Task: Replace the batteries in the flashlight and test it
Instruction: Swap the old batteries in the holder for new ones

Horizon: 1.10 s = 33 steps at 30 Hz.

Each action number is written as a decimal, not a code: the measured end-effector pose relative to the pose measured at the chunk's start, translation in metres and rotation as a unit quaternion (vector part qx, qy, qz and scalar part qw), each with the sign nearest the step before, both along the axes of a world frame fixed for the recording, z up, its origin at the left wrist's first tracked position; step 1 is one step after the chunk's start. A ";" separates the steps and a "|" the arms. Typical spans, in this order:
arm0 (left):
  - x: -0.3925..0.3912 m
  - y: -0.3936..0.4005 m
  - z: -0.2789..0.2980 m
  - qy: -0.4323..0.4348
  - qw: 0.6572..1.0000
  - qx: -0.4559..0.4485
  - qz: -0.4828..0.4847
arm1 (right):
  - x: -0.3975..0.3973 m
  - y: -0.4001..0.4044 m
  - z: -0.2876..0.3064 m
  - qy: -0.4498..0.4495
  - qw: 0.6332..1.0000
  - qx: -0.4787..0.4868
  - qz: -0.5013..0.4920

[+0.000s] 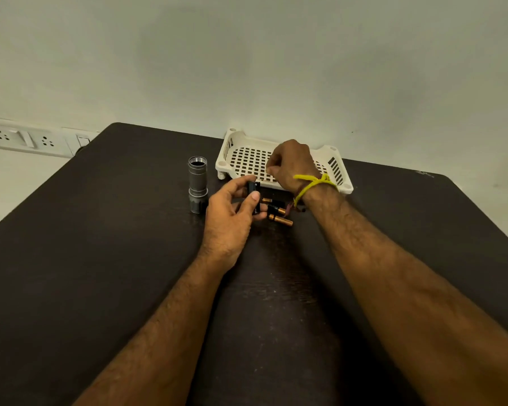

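Observation:
A grey flashlight body [197, 184] stands upright on the dark table [100, 259], its open end up, left of my hands. My left hand [230, 215] grips a black battery holder [253, 189] between thumb and fingers. Just right of that hand, copper-and-black batteries [279, 215] lie on the table. My right hand [291, 165], a yellow thread around its wrist, hovers over the white basket [339, 171] with its fingers curled; whether it holds anything is hidden.
The white slotted basket stands at the table's far edge against a pale wall. A socket and switch panel [27, 139] is on the wall at far left. The table's edges slope away on both sides.

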<state>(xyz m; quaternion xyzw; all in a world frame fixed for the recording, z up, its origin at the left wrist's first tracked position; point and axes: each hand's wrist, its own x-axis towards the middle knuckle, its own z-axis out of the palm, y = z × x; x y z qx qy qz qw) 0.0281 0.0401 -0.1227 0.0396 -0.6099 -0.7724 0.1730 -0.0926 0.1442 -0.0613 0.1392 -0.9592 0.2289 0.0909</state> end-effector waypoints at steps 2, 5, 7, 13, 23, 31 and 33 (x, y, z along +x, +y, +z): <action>0.000 0.001 0.000 -0.002 1.000 -0.005 0.001 | 0.007 0.005 -0.005 0.010 1.000 0.010 0.020; 0.001 0.002 0.002 0.000 1.000 -0.012 0.002 | 0.006 0.007 -0.005 -0.008 0.999 0.028 0.031; 0.001 0.002 0.003 -0.003 1.000 -0.015 0.003 | -0.001 0.007 0.001 -0.030 0.998 0.043 0.035; -0.001 0.000 -0.002 -0.006 1.000 -0.007 0.000 | -0.012 0.004 0.013 -0.098 0.986 0.117 0.071; -0.003 0.001 -0.003 -0.005 1.000 0.004 0.001 | -0.023 -0.011 0.010 -0.069 0.982 0.158 0.073; 0.000 0.002 0.002 -0.005 1.000 0.025 0.009 | -0.017 -0.008 0.001 -0.030 0.998 0.055 0.007; 0.000 0.002 0.003 -0.003 1.000 0.019 0.006 | -0.001 0.002 0.001 0.021 0.997 -0.068 -0.012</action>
